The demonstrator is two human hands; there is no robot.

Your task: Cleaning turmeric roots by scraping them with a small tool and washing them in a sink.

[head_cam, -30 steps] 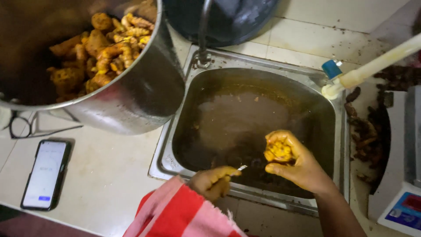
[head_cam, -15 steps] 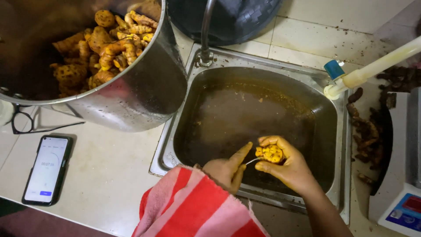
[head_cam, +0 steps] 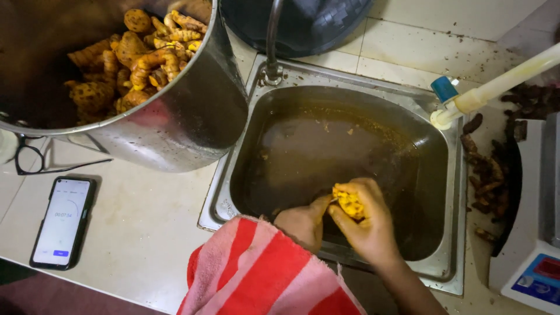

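While right hand (head_cam: 367, 224) fingers clasp yellow root (head_cam: 349, 202), left hand (head_cam: 303, 220) thumb touching it, over sink (head_cam: 449, 175).

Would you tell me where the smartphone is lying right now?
In the head view the smartphone lies screen up at lower left on the counter, below the eyeglasses and the big steel pot.

dim kitchen counter around a steel sink

pale tiled worktop (head_cam: 140, 233) surrounds the muddy sink (head_cam: 449, 274); a curved tap (head_cam: 272, 41) rises at its back edge, light tiles (head_cam: 420, 35) lie beyond, warm light overall.
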